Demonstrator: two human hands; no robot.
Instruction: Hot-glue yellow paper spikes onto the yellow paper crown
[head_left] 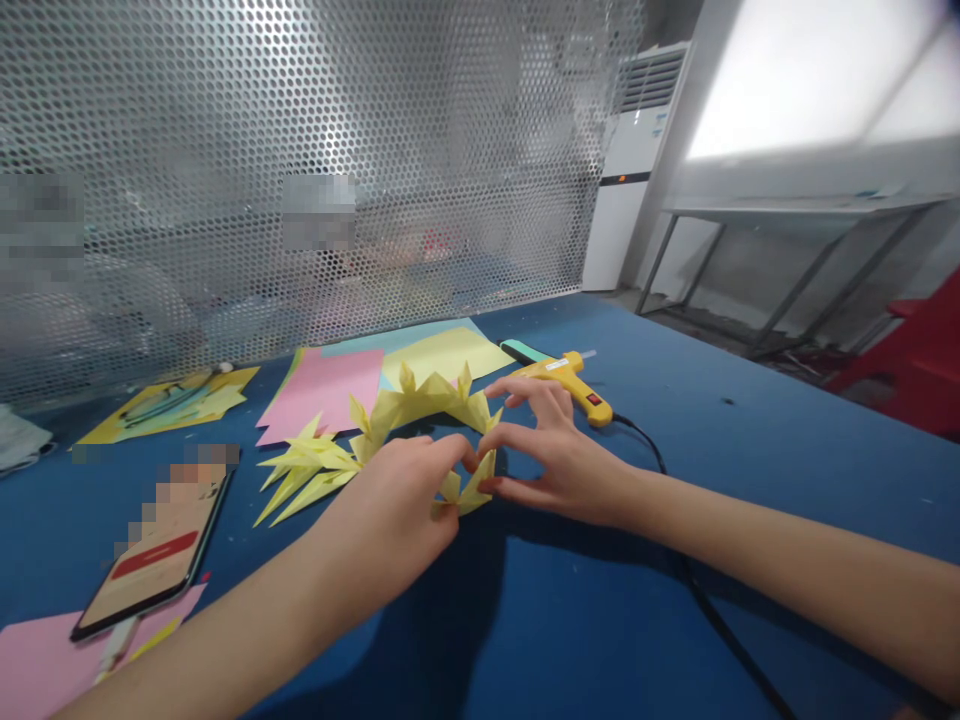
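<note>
A ring of folded yellow paper with pointed tips stands on the blue table in front of me. My left hand is closed on its near side, thumb and forefinger pinching the paper. On the ring's right side, my right hand grips the paper between thumb and fingers. Left of the ring lie several spiky folded yellow paper pieces, partly behind my left hand. Just beyond my right hand rests a yellow glue gun, its black cord running under my right forearm.
Pink sheets and a yellow sheet lie behind the ring. A phone with a charging cable is at the left, near a pink sheet. A perforated metal screen borders the table's far edge. A red chair stands at the right.
</note>
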